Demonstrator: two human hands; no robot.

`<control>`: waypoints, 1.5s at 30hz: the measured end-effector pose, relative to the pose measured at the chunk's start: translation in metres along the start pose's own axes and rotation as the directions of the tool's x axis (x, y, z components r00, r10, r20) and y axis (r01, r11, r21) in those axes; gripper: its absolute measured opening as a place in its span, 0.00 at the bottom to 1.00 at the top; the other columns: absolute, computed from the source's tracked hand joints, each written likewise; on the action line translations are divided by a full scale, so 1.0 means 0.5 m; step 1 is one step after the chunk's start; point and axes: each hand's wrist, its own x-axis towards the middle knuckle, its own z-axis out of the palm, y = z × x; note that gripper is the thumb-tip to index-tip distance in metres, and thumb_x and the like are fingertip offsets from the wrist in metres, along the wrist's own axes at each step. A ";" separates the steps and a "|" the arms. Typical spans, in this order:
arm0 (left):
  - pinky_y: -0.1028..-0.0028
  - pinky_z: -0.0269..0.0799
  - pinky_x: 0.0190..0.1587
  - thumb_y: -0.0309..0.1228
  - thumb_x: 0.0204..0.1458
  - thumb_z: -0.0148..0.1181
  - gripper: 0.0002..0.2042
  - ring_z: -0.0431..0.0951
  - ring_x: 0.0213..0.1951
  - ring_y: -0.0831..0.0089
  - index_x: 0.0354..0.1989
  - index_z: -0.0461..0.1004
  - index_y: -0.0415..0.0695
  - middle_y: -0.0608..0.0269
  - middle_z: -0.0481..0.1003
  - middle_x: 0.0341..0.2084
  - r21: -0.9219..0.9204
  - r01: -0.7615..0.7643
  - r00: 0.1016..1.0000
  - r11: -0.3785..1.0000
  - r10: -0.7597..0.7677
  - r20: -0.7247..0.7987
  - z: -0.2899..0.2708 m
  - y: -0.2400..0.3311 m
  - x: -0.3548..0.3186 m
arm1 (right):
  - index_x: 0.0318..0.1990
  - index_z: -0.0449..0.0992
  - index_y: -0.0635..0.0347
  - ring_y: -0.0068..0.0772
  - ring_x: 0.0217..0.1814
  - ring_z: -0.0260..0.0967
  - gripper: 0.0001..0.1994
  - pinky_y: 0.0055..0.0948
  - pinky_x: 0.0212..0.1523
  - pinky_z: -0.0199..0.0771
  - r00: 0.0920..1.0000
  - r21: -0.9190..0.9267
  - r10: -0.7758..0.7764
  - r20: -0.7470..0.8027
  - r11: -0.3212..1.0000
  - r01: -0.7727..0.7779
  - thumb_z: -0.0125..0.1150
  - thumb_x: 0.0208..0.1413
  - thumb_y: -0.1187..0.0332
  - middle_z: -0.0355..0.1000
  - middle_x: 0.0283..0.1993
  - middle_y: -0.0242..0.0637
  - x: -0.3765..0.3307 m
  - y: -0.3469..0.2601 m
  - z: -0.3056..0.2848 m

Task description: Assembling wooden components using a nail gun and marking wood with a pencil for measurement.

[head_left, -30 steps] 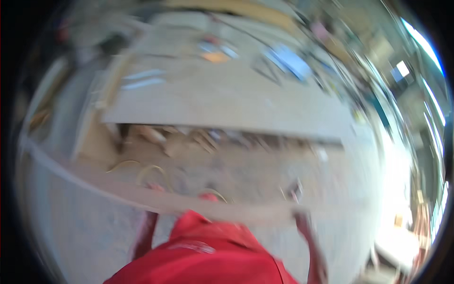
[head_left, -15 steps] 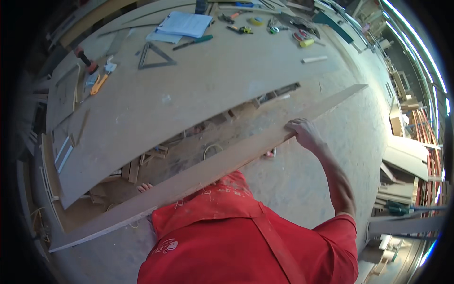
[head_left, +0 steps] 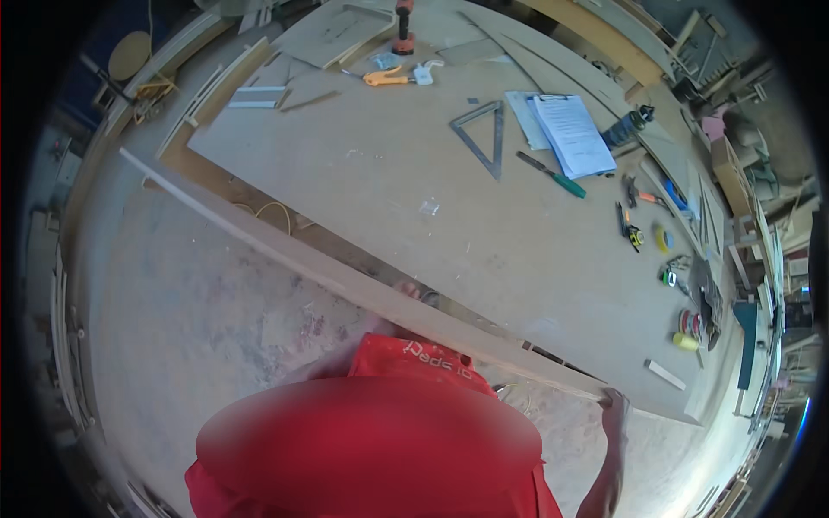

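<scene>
A long, narrow wooden board (head_left: 380, 295) slants across in front of my body, from the far left down to the near right. My right hand (head_left: 615, 402) grips it at its right end, with the fingers bent over the edge. Under the board passes my left forearm. The fingers of my left hand (head_left: 409, 290) curl up at the board's far side, near its middle; the board hides the rest of that hand. Just beyond lies the large worktable (head_left: 345, 190), its near edge running beside the board.
On the table lie a triangle square (head_left: 485, 142), a clipboard with papers (head_left: 570, 134), a green-handled chisel (head_left: 553, 175), a tape measure (head_left: 635, 236), an orange-handled tool (head_left: 386, 78) and a red drill (head_left: 403, 30). A yellowish cord (head_left: 281, 211) loops below the table's edge.
My view has turned, and the board's slant has reversed: its left end now points away and its right end comes nearer. My right hand is now at the board's right end.
</scene>
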 end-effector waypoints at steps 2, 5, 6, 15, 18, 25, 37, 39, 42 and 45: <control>0.43 0.69 0.64 0.39 0.69 0.47 0.22 0.69 0.65 0.41 0.65 0.66 0.37 0.41 0.71 0.62 -0.130 0.028 1.000 0.991 -0.029 -0.008 0.002 0.041 0.050 | 0.48 0.83 0.59 0.56 0.50 0.77 0.17 0.48 0.52 0.76 1.000 -0.007 0.003 0.009 1.000 -0.003 0.69 0.48 0.78 0.81 0.46 0.48 0.010 0.036 -0.018; 0.44 0.68 0.66 0.40 0.69 0.47 0.24 0.69 0.66 0.42 0.66 0.65 0.36 0.41 0.70 0.63 -0.201 0.040 0.999 0.979 -0.044 -0.016 0.009 0.090 0.111 | 0.49 0.83 0.61 0.56 0.49 0.77 0.18 0.47 0.49 0.77 0.999 -0.055 0.025 0.032 0.998 -0.023 0.69 0.47 0.80 0.81 0.45 0.49 0.048 0.098 -0.037; 0.45 0.68 0.66 0.40 0.69 0.47 0.24 0.68 0.66 0.43 0.67 0.65 0.36 0.41 0.69 0.64 -0.230 0.041 0.999 0.972 -0.045 -0.012 0.009 0.102 0.125 | 0.49 0.83 0.61 0.56 0.49 0.78 0.18 0.47 0.49 0.77 0.997 -0.087 0.061 0.044 0.995 -0.057 0.68 0.47 0.80 0.81 0.46 0.49 0.040 0.117 -0.041; 0.49 0.64 0.70 0.42 0.68 0.47 0.29 0.66 0.70 0.46 0.71 0.62 0.34 0.42 0.67 0.68 -0.289 -0.109 0.985 0.951 0.064 -0.162 0.084 0.117 0.187 | 0.43 0.84 0.54 0.55 0.51 0.74 0.10 0.50 0.51 0.74 0.995 0.036 0.090 -0.036 0.995 -0.089 0.68 0.52 0.71 0.80 0.44 0.41 0.048 0.254 -0.012; 0.48 0.66 0.69 0.43 0.67 0.48 0.30 0.67 0.69 0.43 0.71 0.63 0.34 0.42 0.66 0.69 -0.227 -0.121 0.992 0.966 0.124 -0.003 0.061 0.123 0.215 | 0.42 0.84 0.53 0.54 0.51 0.76 0.10 0.49 0.50 0.75 0.990 -0.033 0.139 -0.003 0.990 -0.139 0.69 0.50 0.71 0.81 0.43 0.40 0.055 0.244 -0.053; 0.50 0.72 0.62 0.42 0.64 0.53 0.24 0.73 0.63 0.47 0.62 0.72 0.38 0.44 0.72 0.62 -0.488 0.361 0.657 0.795 0.154 0.738 -0.126 0.141 0.390 | 0.41 0.83 0.54 0.53 0.51 0.77 0.11 0.48 0.52 0.76 0.979 -0.061 0.176 0.099 0.983 -0.171 0.68 0.49 0.71 0.81 0.42 0.41 0.088 0.343 -0.114; 0.53 0.75 0.58 0.22 0.51 0.68 0.31 0.79 0.54 0.48 0.67 0.71 0.45 0.45 0.79 0.51 -0.373 0.412 0.764 0.832 -0.091 0.639 -0.378 0.084 0.707 | 0.36 0.81 0.56 0.54 0.44 0.78 0.08 0.52 0.46 0.76 0.981 -0.078 0.088 0.174 0.994 -0.075 0.69 0.50 0.66 0.80 0.36 0.44 0.195 0.413 -0.109; 0.52 0.76 0.56 0.22 0.50 0.69 0.30 0.80 0.52 0.47 0.65 0.74 0.47 0.44 0.81 0.49 -0.361 0.420 0.643 0.833 0.007 0.766 -0.353 0.080 0.741 | 0.36 0.80 0.56 0.54 0.45 0.78 0.08 0.52 0.46 0.76 0.976 -0.069 0.111 0.190 0.993 -0.099 0.69 0.50 0.66 0.80 0.36 0.44 0.202 0.420 -0.104; 0.51 0.77 0.54 0.23 0.49 0.70 0.29 0.82 0.51 0.47 0.64 0.77 0.48 0.44 0.82 0.47 -0.322 0.371 0.545 0.871 0.076 0.835 -0.330 0.081 0.759 | 0.36 0.80 0.56 0.54 0.47 0.78 0.08 0.52 0.47 0.76 0.983 -0.047 0.072 0.170 0.997 -0.065 0.70 0.50 0.66 0.80 0.37 0.43 0.203 0.433 -0.102; 0.51 0.77 0.54 0.23 0.49 0.70 0.29 0.82 0.50 0.48 0.64 0.77 0.47 0.44 0.82 0.45 -0.318 0.384 0.535 0.867 0.071 0.842 -0.335 0.076 0.752 | 0.38 0.80 0.58 0.53 0.50 0.77 0.10 0.51 0.53 0.73 0.986 -0.053 0.060 0.153 0.997 -0.052 0.71 0.49 0.67 0.80 0.40 0.43 0.199 0.431 -0.110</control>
